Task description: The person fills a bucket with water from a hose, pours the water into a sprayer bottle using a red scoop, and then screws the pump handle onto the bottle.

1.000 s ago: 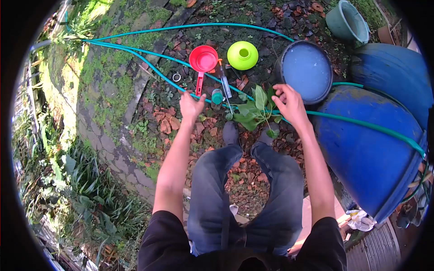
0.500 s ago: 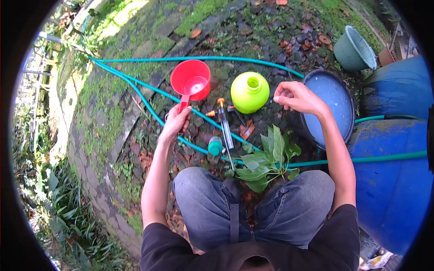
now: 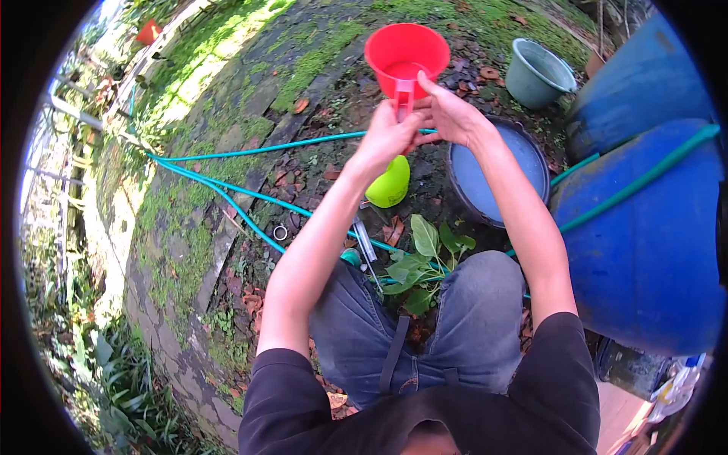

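A red plastic water dipper [image 3: 406,51] is held up in front of me, its bowl facing away and upward. My left hand [image 3: 381,138] is closed around its handle. My right hand [image 3: 453,117] closes on the handle from the right, with the thumb up against the bowl. Below the hands stands a lime-green spray bottle body [image 3: 389,186], its top hidden by them. The pump sprayer head with its clear tube [image 3: 364,241] lies on the ground nearer my knees. A green-capped small bottle [image 3: 350,258] is partly covered by my left knee.
Leafy cuttings [image 3: 422,267] lie before my knees. At the right are a black basin [image 3: 456,179] of cloudy water, a grey-green bucket [image 3: 534,80] and blue barrels [image 3: 637,250]. A teal hose [image 3: 258,153] crosses the mossy ground. A pale ring [image 3: 280,232] lies at the left.
My left hand has lifted the dipper forward and to the right, above the lime-green bottle. My right hand has moved left and taken hold of the dipper's handle. The ring is now uncovered.
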{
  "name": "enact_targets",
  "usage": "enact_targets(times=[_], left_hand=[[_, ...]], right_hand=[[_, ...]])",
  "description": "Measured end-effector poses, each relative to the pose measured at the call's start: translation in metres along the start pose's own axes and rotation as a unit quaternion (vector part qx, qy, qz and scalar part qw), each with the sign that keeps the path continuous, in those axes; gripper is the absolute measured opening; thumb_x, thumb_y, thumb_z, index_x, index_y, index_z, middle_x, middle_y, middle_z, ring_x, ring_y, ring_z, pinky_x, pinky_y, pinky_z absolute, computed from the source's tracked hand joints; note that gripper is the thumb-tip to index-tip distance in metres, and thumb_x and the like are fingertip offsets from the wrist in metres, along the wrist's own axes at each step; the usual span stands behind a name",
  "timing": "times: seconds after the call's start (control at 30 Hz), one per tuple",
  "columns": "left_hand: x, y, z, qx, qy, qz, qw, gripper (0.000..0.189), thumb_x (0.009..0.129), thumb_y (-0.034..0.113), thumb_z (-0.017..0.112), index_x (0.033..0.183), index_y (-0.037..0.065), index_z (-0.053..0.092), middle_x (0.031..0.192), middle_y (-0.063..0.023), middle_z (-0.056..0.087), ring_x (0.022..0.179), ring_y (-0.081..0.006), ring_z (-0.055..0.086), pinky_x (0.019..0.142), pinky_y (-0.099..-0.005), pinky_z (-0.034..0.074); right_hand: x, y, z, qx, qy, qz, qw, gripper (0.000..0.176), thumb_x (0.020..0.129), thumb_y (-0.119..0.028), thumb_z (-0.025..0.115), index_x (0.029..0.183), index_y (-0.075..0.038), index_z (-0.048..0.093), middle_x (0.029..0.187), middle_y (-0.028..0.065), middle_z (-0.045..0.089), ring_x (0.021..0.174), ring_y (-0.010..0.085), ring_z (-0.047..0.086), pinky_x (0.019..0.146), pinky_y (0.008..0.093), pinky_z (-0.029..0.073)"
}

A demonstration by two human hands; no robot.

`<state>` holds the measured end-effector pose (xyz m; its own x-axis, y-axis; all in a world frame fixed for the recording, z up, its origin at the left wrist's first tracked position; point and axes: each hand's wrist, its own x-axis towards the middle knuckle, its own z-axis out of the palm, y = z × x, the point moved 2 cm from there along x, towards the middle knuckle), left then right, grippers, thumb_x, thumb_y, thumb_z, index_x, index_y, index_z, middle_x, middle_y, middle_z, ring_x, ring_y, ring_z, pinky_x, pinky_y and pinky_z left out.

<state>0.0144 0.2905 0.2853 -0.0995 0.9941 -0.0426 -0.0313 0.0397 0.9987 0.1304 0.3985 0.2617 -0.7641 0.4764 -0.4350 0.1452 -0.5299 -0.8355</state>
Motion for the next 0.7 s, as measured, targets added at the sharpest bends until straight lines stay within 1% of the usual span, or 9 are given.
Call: enact_targets(times=[0.03,0.13,0.23,0.33,0.4,0.53,0.6,0.63,0.7], left_hand=[[0.0,0.001,0.017,0.005,-0.005,0.005,1.0,0.024,0.1,0.02,0.061,0.116,0.003,0.056,0.071,0.0012,0.059,0.058,-0.0076,0.057,0.05,-0.0226,0.043],[-0.006,-0.008,0.046,0.059,-0.094,0.052,0.992,0.037,0.1,0.026,0.064,0.127,0.002,0.06,0.095,-0.0064,0.069,0.086,-0.0116,0.066,0.071,-0.028,0.054],[-0.013,-0.028,0.024,0.099,-0.2,0.055,0.973,0.046,0.098,0.029,0.068,0.136,0.004,0.061,0.103,-0.0069,0.071,0.094,-0.0125,0.067,0.081,-0.0292,0.054],[-0.013,-0.054,-0.037,0.225,-0.012,0.05,0.973,0.042,0.087,0.027,0.08,0.118,0.002,0.068,0.089,-0.0034,0.071,0.079,-0.0096,0.065,0.073,-0.0287,0.053],[-0.014,-0.06,-0.067,0.339,0.111,0.041,0.933,0.064,0.077,0.038,0.087,0.126,0.003,0.063,0.108,-0.0123,0.069,0.099,-0.019,0.066,0.083,-0.0351,0.053],[-0.007,-0.118,-0.095,0.393,0.049,-0.004,0.918,0.099,0.068,0.047,0.09,0.147,0.005,0.046,0.139,-0.0217,0.055,0.133,-0.0338,0.051,0.112,-0.0447,0.041],[-0.005,-0.147,-0.099,0.4,-0.034,-0.011,0.916,0.104,0.07,0.041,0.091,0.153,0.006,0.039,0.149,-0.0193,0.05,0.139,-0.0306,0.047,0.118,-0.043,0.036],[-0.005,-0.153,-0.098,0.381,-0.04,-0.021,0.923,0.1,0.071,0.039,0.091,0.152,0.006,0.042,0.149,-0.0182,0.05,0.139,-0.0301,0.047,0.117,-0.0425,0.037],[-0.008,-0.16,-0.095,0.349,-0.028,-0.022,0.936,0.091,0.074,0.034,0.09,0.148,0.005,0.047,0.149,-0.0162,0.05,0.137,-0.029,0.049,0.116,-0.0414,0.039]], right_hand=[[-0.003,-0.001,-0.01,0.029,0.02,-0.029,0.999,0.075,0.09,-0.074,0.056,0.114,-0.004,0.063,0.108,0.0142,0.067,0.11,0.0277,0.062,0.095,0.0494,0.05],[-0.018,0.0,-0.039,0.182,0.061,-0.116,0.975,0.038,0.099,-0.044,0.061,0.099,-0.006,0.06,0.106,0.0209,0.071,0.093,0.0322,0.07,0.084,0.051,0.057],[-0.072,-0.005,-0.068,0.174,0.169,-0.123,0.962,0.034,0.1,-0.038,0.06,0.103,-0.004,0.055,0.099,0.017,0.07,0.084,0.0326,0.071,0.073,0.0471,0.06],[-0.122,0.003,-0.109,0.061,0.202,-0.133,0.968,0.036,0.101,-0.04,0.06,0.101,-0.004,0.056,0.075,0.0021,0.06,0.056,0.0158,0.061,0.05,0.032,0.054],[-0.15,0.016,-0.132,-0.014,0.258,-0.103,0.961,0.037,0.101,-0.042,0.06,0.1,-0.005,0.057,0.07,-0.002,0.054,0.048,0.0096,0.051,0.043,0.028,0.046],[-0.176,0.053,-0.135,-0.253,0.388,-0.046,0.885,0.042,0.098,-0.044,0.062,0.093,-0.003,0.059,0.072,0.003,0.059,0.049,0.0121,0.055,0.045,0.0296,0.045],[-0.177,0.075,-0.14,-0.376,0.43,-0.014,0.821,0.045,0.096,-0.041,0.064,0.093,0.003,0.062,0.082,0.0179,0.069,0.061,0.0285,0.068,0.057,0.0405,0.053],[-0.177,0.083,-0.134,-0.451,0.451,-0.077,0.766,0.044,0.094,-0.037,0.064,0.097,0.007,0.063,0.094,0.0309,0.069,0.086,0.045,0.07,0.076,0.0505,0.054],[-0.176,0.096,-0.129,-0.532,0.456,-0.098,0.706,0.04,0.094,-0.033,0.063,0.101,0.007,0.063,0.096,0.0327,0.068,0.096,0.0498,0.066,0.085,0.0554,0.052]])
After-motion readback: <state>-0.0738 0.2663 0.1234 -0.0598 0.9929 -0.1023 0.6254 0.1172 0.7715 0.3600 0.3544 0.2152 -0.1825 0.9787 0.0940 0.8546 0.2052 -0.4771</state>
